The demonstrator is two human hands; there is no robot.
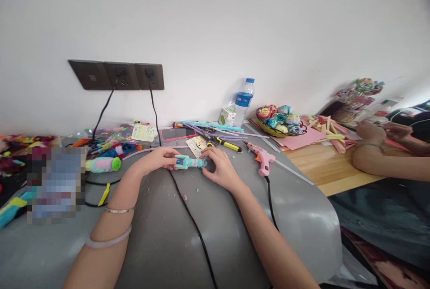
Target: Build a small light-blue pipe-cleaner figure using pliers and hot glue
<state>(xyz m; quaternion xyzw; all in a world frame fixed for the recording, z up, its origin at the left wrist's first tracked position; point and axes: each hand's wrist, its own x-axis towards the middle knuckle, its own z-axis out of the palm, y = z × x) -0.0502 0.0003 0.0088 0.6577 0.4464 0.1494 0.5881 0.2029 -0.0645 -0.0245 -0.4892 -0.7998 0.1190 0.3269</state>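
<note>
My left hand and my right hand both hold a small teal and light-blue fuzzy craft piece, one at each end, low over the grey table cover. The left fingers pinch its left end, the right fingers grip its right end. A black cable runs under the piece toward me. Bracelets sit on my left wrist.
A pink glue gun lies right of my hands. Behind them lie a phone, yellow-handled pliers, teal sticks, a water bottle and a basket of paper roses. Another person's arms rest at the right. Fuzzy craft clutter fills the left.
</note>
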